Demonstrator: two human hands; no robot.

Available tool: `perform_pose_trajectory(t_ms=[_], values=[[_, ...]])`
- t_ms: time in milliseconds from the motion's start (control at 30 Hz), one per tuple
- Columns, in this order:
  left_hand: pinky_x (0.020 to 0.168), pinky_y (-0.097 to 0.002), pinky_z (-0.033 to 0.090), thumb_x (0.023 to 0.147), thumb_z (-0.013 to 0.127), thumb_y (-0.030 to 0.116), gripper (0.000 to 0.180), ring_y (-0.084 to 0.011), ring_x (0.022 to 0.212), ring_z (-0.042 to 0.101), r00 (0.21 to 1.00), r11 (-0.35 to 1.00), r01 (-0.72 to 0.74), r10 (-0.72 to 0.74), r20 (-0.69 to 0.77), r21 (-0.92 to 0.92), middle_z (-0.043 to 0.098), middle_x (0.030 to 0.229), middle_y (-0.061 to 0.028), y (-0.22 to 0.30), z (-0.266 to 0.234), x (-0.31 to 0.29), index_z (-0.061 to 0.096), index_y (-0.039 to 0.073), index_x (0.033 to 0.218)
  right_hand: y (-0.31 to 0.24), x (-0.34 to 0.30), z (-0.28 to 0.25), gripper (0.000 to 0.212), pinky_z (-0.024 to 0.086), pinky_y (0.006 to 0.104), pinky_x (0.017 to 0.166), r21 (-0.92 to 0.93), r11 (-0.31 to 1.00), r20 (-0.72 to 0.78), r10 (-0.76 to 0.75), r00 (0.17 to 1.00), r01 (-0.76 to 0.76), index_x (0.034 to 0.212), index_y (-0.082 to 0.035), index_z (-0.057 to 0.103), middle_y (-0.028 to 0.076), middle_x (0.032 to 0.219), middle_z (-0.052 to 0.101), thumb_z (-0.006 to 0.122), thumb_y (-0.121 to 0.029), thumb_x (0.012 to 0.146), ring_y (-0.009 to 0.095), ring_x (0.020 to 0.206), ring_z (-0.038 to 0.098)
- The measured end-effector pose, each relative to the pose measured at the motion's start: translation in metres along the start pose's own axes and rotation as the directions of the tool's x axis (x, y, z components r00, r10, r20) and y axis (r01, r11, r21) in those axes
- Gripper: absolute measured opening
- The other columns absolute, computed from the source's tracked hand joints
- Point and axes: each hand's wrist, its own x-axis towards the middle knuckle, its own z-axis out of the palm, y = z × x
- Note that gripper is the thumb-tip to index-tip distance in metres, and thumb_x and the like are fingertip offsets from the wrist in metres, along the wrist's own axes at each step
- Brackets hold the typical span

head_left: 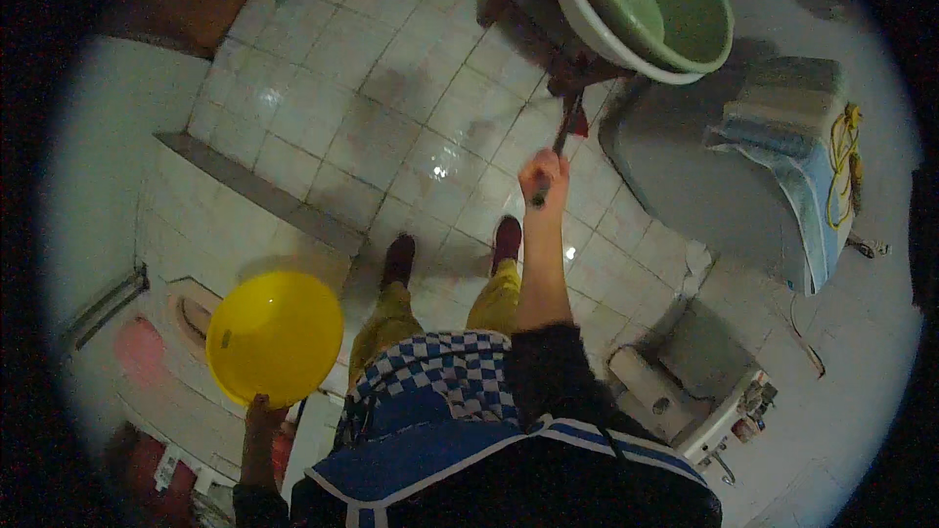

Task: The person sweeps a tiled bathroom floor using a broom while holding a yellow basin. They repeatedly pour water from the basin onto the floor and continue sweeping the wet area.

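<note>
My left hand (pixel 264 415) is closed on the near rim of a round yellow plastic basin (pixel 276 337), held out at the lower left. My right hand (pixel 544 180) is stretched forward, with its fingers wrapped round a dark stick-like handle (pixel 568 123). The handle's far end runs into the shadow by a dark wooden stand, so I cannot tell its kind. Close to it shows something small and red (pixel 580 124). Beyond my right hand, a green basin (pixel 712 59) sits nested in a white one (pixel 599 47).
A squat toilet (pixel 186 311) lies partly behind the yellow basin, on a raised tiled step (pixel 264 191). At the right stand a grey covered block (pixel 675 152) with a yellow cord (pixel 839 171) and a washbasin (pixel 648 386). Pale tiles (pixel 430 156) cover the floor.
</note>
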Motion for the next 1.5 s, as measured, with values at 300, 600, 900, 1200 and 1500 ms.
perform_pose_trajectory(t_ms=[300,600,900,1200,1500], values=[[0.073,-0.0390,0.046,0.071,0.060,0.025,0.049,-0.0258,0.096,0.049,0.983,0.999,-0.024,0.027,-0.183,0.022,0.048,0.108,-0.0070,-0.012,0.018,-0.025,0.041,0.009,0.113,-0.003,0.109,-0.001,0.035,0.036,0.0302,0.051,-0.703,0.673,-0.225,-0.517,0.826,0.230,0.061,-0.008,0.038,0.006,0.049,0.039,0.026,-0.028,0.086,0.019,0.051,0.042],[0.082,-0.0344,0.041,0.077,0.053,0.026,0.042,-0.0236,0.102,0.045,0.975,0.996,-0.010,-0.009,-0.221,-0.087,0.044,0.115,-0.0105,0.005,0.028,-0.002,0.041,0.006,0.112,0.112,-0.127,-0.010,0.038,0.029,0.0245,0.043,-0.727,0.642,-0.492,-0.242,0.837,-0.242,0.059,-0.013,0.035,-0.003,0.047,0.029,0.035,-0.040,0.087,0.012,0.043,0.030],[0.086,-0.0337,0.039,0.079,0.053,0.024,0.043,-0.0214,0.104,0.043,0.988,0.995,-0.024,0.009,-0.155,-0.098,0.043,0.115,-0.0097,0.014,0.046,-0.007,0.040,0.005,0.114,0.034,-0.188,-0.023,0.029,0.031,0.0241,0.033,-0.708,-0.006,-0.688,-0.220,0.692,-0.706,0.073,-0.009,0.045,-0.001,0.044,0.035,0.040,-0.034,0.086,0.011,0.036,0.037],[0.078,-0.0367,0.043,0.077,0.056,0.028,0.042,-0.0230,0.100,0.045,0.985,0.993,-0.103,0.094,-0.145,-0.054,0.044,0.114,-0.0081,0.001,0.091,-0.021,0.042,0.009,0.112,-0.104,0.004,-0.005,0.032,0.029,0.0243,0.032,-0.779,-0.241,-0.500,-0.319,0.805,-0.579,0.070,-0.007,0.042,0.000,0.047,0.038,0.044,-0.036,0.083,0.010,0.033,0.033],[0.075,-0.0371,0.044,0.072,0.058,0.022,0.047,-0.0251,0.096,0.049,0.984,0.878,0.103,-0.021,-0.177,0.467,0.047,0.108,-0.0082,-0.016,0.039,0.002,0.039,0.010,0.114,-0.122,0.160,-0.072,0.041,0.034,0.0274,0.039,-0.880,-0.014,-0.460,-0.223,0.859,-0.475,0.069,-0.006,0.043,0.001,0.048,0.039,0.044,-0.045,0.082,0.012,0.038,0.036]])
